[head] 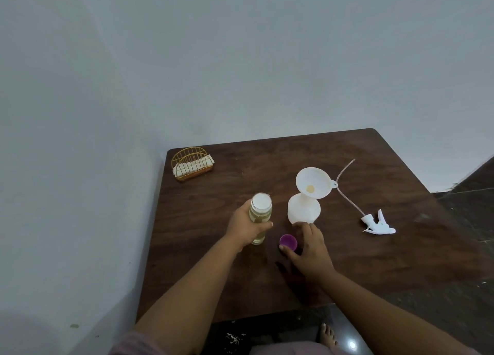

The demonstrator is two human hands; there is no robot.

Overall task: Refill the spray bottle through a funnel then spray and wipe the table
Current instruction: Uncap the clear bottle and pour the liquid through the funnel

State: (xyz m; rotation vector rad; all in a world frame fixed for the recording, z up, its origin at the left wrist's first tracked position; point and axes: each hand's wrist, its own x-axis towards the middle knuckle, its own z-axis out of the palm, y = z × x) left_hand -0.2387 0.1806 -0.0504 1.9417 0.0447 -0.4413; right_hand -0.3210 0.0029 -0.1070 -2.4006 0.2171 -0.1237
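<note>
- Our left hand (247, 227) has its fingers wrapped round a clear refill bottle (259, 215) of pale yellowish liquid, which stands upright on the dark wooden table (361, 269), its mouth uncovered.
- Our right hand (310, 250) is low over the table, thumb and fingers pinching a small purple cap (288, 241); we judge it to be the refill bottle's cap, though we cannot tell whether it is being set down or lifted.
- The white spray bottle (303, 212) stands just right of the refill bottle and beyond our right hand, with a white funnel (313, 184) seated in its neck and tilted somewhat.
- A yellowish spot shows at the funnel's throat; whether that is liquid already poured we cannot say, and the opaque bottle hides its level.
- The trigger sprayer head (378, 223), its long dip tube trailing behind, lies on its side well to the right, apart from the bottle.
- A gold wire holder (192, 163) with white napkins sits at the far left corner.
- Done, as we read it: sprayer off, funnel placed, refill bottle opened.
- Left: pouring (or finishing it), removing the funnel, screwing the sprayer back on, spraying and wiping the table.
</note>
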